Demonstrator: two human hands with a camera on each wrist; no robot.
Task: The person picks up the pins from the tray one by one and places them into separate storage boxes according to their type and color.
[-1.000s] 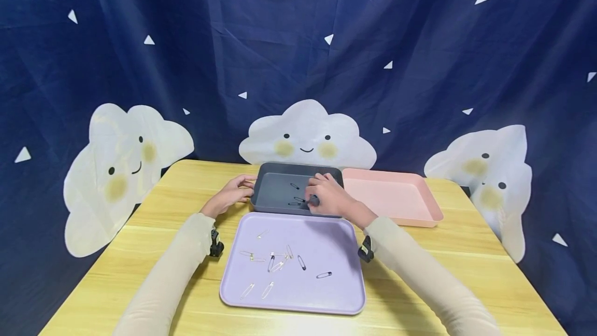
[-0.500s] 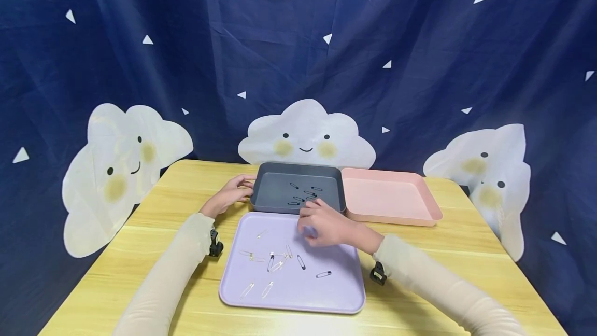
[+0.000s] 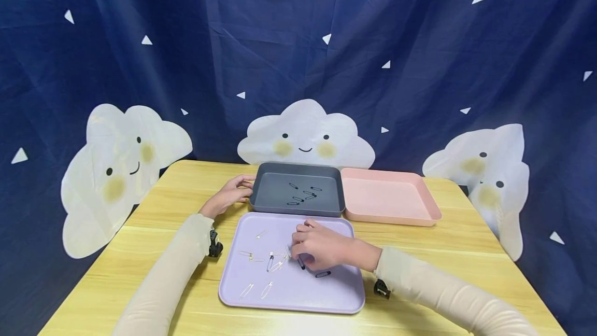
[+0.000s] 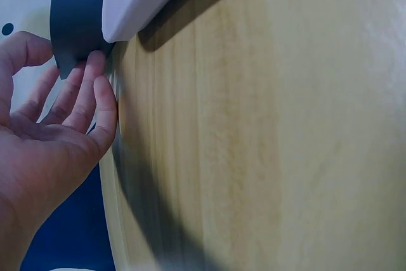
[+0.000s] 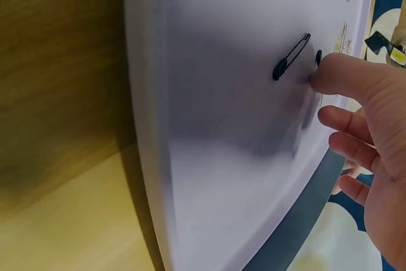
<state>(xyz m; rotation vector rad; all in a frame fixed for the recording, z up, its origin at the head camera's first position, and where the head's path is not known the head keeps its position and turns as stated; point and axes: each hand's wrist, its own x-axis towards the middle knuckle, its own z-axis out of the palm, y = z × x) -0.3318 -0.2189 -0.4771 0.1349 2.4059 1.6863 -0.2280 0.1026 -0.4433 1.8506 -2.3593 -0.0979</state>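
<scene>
My left hand (image 3: 229, 196) is at the left end of the dark grey tray (image 3: 298, 211), its loosely bent fingers (image 4: 76, 93) touching the outer wall. Over the lilac tray (image 3: 322, 299) reaches my right hand (image 3: 322, 245), palm down with fingers bent. Its thumb and fingertips are right at a black safety pin (image 3: 301, 263), partly hidden by the hand. Another black safety pin (image 5: 292, 58) lies nearer the tray's right side, and one more black safety pin (image 3: 270, 263) lies to the left. Several gold safety pins (image 3: 267, 289) are scattered over the tray's left half.
Several black safety pins (image 3: 298, 199) lie inside the dark grey tray. A pink tray (image 3: 387, 198) stands to its right, side by side with it. All three trays are on a wooden table (image 3: 466, 274) before a dark blue curtain (image 3: 298, 40).
My right hand has left the dark grey tray and come toward me over the lilac tray, down to a black pin. More black pins now show in the grey tray. The left hand stays put.
</scene>
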